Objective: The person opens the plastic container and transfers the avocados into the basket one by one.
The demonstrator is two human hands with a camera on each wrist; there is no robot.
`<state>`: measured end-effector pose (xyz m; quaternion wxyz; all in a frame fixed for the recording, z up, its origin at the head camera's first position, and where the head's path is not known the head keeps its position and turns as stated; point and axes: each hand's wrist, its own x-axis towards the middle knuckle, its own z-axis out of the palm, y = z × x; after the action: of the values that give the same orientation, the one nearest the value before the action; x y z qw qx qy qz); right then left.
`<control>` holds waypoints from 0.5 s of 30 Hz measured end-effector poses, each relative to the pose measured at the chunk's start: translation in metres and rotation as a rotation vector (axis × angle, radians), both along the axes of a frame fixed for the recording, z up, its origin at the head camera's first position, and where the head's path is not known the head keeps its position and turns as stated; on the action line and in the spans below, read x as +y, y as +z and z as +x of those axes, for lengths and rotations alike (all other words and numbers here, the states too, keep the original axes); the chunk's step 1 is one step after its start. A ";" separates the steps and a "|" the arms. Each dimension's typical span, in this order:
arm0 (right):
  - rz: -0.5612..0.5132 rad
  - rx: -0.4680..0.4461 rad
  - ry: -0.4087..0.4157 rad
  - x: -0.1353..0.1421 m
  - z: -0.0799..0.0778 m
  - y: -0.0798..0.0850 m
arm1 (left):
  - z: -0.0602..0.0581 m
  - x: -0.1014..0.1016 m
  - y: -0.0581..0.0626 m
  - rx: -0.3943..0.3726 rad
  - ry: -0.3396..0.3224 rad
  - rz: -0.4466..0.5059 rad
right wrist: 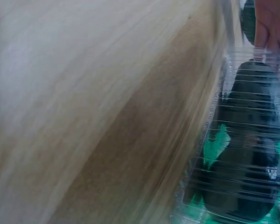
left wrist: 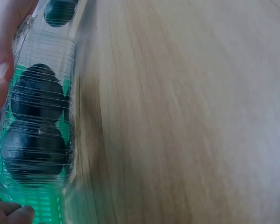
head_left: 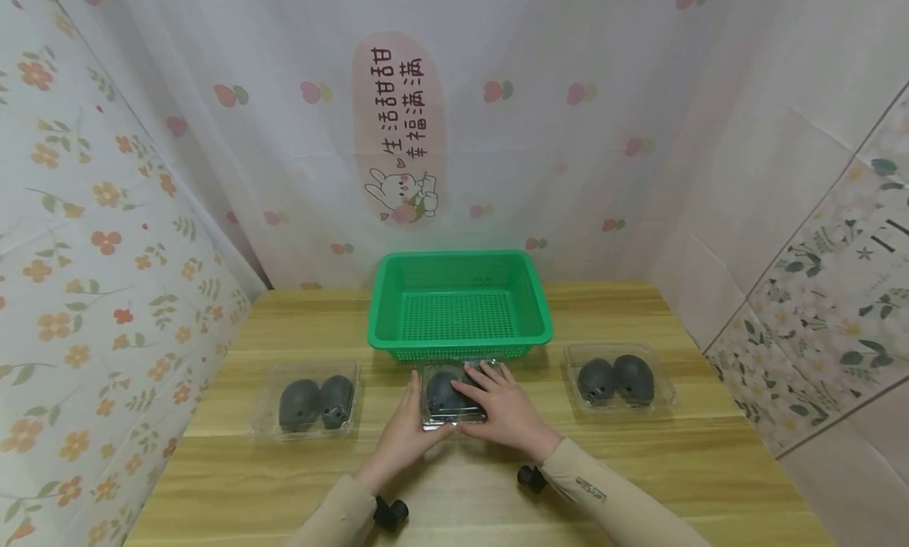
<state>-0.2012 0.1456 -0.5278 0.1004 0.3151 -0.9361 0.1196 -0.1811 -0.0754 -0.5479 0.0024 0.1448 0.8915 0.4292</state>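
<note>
A clear plastic clamshell box [head_left: 433,421] stands in front of the green basket, with two dark, avocado-like fruits [left wrist: 36,149] inside. My left hand [head_left: 405,432] holds its left side, thumb along the front edge and fingers up the side. From the right, my right hand [head_left: 507,409] grips the same box with fingers spread over the lid and thumb at the front edge. The right fingers partly cover one of the fruits in the head view. Ribbed plastic of the box [right wrist: 245,135] shows close up in the right wrist view.
An open green basket [head_left: 460,345] with a perforated base stands behind the box. Another clear box with two dark fruits [head_left: 300,405] sits on the left of the wooden table [head_left: 284,484], and a third with two fruits [head_left: 634,380] on the right. Patterned curtains [head_left: 540,168] enclose the table.
</note>
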 end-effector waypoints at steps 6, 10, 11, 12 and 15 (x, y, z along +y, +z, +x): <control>-0.011 0.001 -0.006 -0.001 0.000 -0.002 | -0.001 0.000 -0.002 -0.011 0.023 0.065; -0.025 0.016 -0.004 -0.002 -0.001 -0.003 | -0.001 0.000 -0.004 -0.012 0.035 0.096; -0.030 0.018 -0.003 -0.002 0.000 -0.003 | -0.001 0.000 -0.005 -0.011 0.035 0.105; -0.035 0.021 -0.002 -0.002 0.000 -0.003 | -0.001 0.000 -0.006 -0.012 0.034 0.119; -0.038 0.033 -0.002 -0.002 0.000 -0.005 | -0.002 0.001 -0.008 -0.011 0.016 0.165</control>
<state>-0.2017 0.1437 -0.5323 0.1221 0.3143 -0.9322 0.1320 -0.1831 -0.0747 -0.5564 -0.0079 0.1348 0.8543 0.5019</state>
